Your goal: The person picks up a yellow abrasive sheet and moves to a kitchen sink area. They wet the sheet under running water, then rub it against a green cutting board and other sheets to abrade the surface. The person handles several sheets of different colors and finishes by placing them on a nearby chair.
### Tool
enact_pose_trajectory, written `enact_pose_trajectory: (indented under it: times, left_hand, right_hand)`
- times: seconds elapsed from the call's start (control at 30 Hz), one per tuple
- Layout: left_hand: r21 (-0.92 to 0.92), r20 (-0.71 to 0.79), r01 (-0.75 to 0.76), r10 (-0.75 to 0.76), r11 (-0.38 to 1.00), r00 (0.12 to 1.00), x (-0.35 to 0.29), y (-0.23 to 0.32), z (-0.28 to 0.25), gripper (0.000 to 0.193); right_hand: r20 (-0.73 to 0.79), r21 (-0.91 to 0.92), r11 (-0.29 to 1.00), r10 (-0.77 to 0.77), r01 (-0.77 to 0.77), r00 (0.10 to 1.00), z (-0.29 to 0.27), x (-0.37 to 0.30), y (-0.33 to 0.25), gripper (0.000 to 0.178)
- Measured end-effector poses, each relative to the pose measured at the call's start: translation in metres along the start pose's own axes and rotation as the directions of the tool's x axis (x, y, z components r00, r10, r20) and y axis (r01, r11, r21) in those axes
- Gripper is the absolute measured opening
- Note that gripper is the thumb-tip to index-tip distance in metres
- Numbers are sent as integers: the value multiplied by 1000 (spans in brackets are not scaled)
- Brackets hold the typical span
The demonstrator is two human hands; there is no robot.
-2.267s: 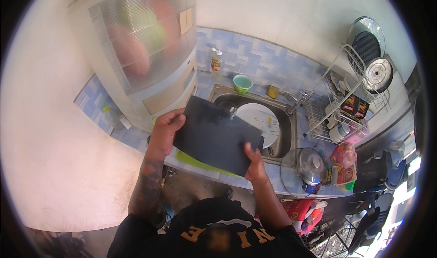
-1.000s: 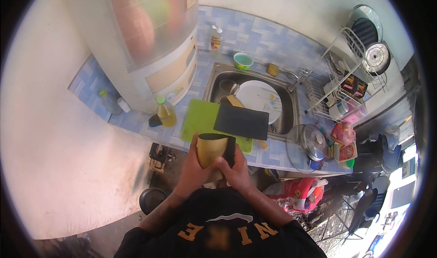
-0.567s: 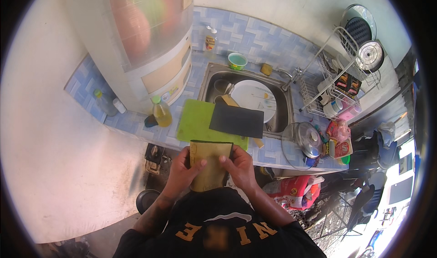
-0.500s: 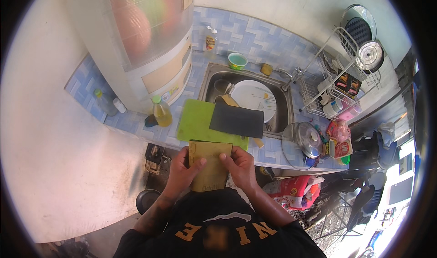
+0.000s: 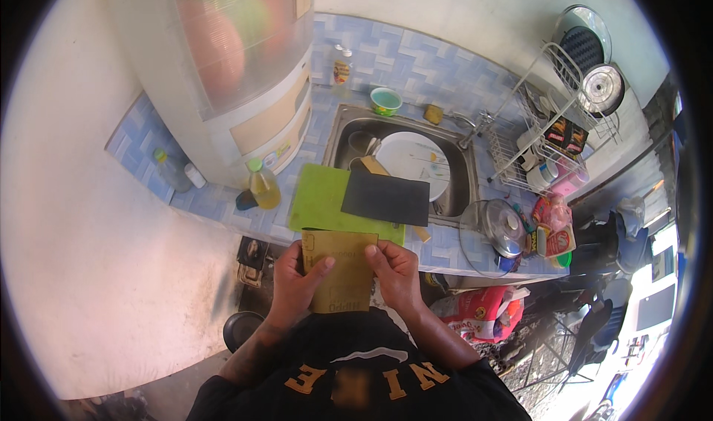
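Observation:
Between my two hands is a tan-brown sheet of sandpaper, its printed back facing up, held in front of my shirt at the counter's near edge. My left hand pinches its left side, thumb on top. My right hand grips the upper right edge, thumb also on top; the other fingers are mostly hidden behind. Just beyond lies a green cutting board with a dark grey sheet, likely sandpaper too, on it. A light wooden piece pokes out from under the dark sheet.
The sink behind the board holds a large white plate. A yellow-liquid bottle stands left. To the right are a glass lid, food packs and a wire dish rack. A tall cabinet rises at the left.
The sandpaper is spread a little wider, its left edge shifted left with my left hand. My right thumb has moved slightly toward the sheet's right edge. The things on the counter stay put.

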State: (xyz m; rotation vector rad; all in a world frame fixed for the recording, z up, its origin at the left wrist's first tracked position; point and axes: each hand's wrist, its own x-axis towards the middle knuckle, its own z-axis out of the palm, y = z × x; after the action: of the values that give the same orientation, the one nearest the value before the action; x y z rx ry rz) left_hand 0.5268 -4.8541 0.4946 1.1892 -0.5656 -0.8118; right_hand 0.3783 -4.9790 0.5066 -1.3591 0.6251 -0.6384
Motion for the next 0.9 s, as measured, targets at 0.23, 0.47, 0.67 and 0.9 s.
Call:
enact_pose_trajectory:
  times: [0.23, 0.47, 0.67, 0.9]
  left_hand:
    - [95, -51, -39, 44, 995, 998, 0, 4, 5, 33]
    - [180, -109, -91, 112, 980, 988, 0, 3, 14, 31]
    - [149, -112, -73, 90, 986, 990, -3, 4, 14, 28]
    - [59, -12, -4, 5, 998, 1000, -3, -2, -9, 13]
  right_hand:
    - [-46, 36, 998, -57, 58, 997, 4, 2, 1, 33]
    - [-121, -54, 991, -131, 125, 984, 13, 3, -1, 34]
    - [-112, -164, 978, -148, 129, 983, 9, 4, -8, 34]
    - [-178, -549, 810, -353, 205, 919, 1, 12, -1, 26]
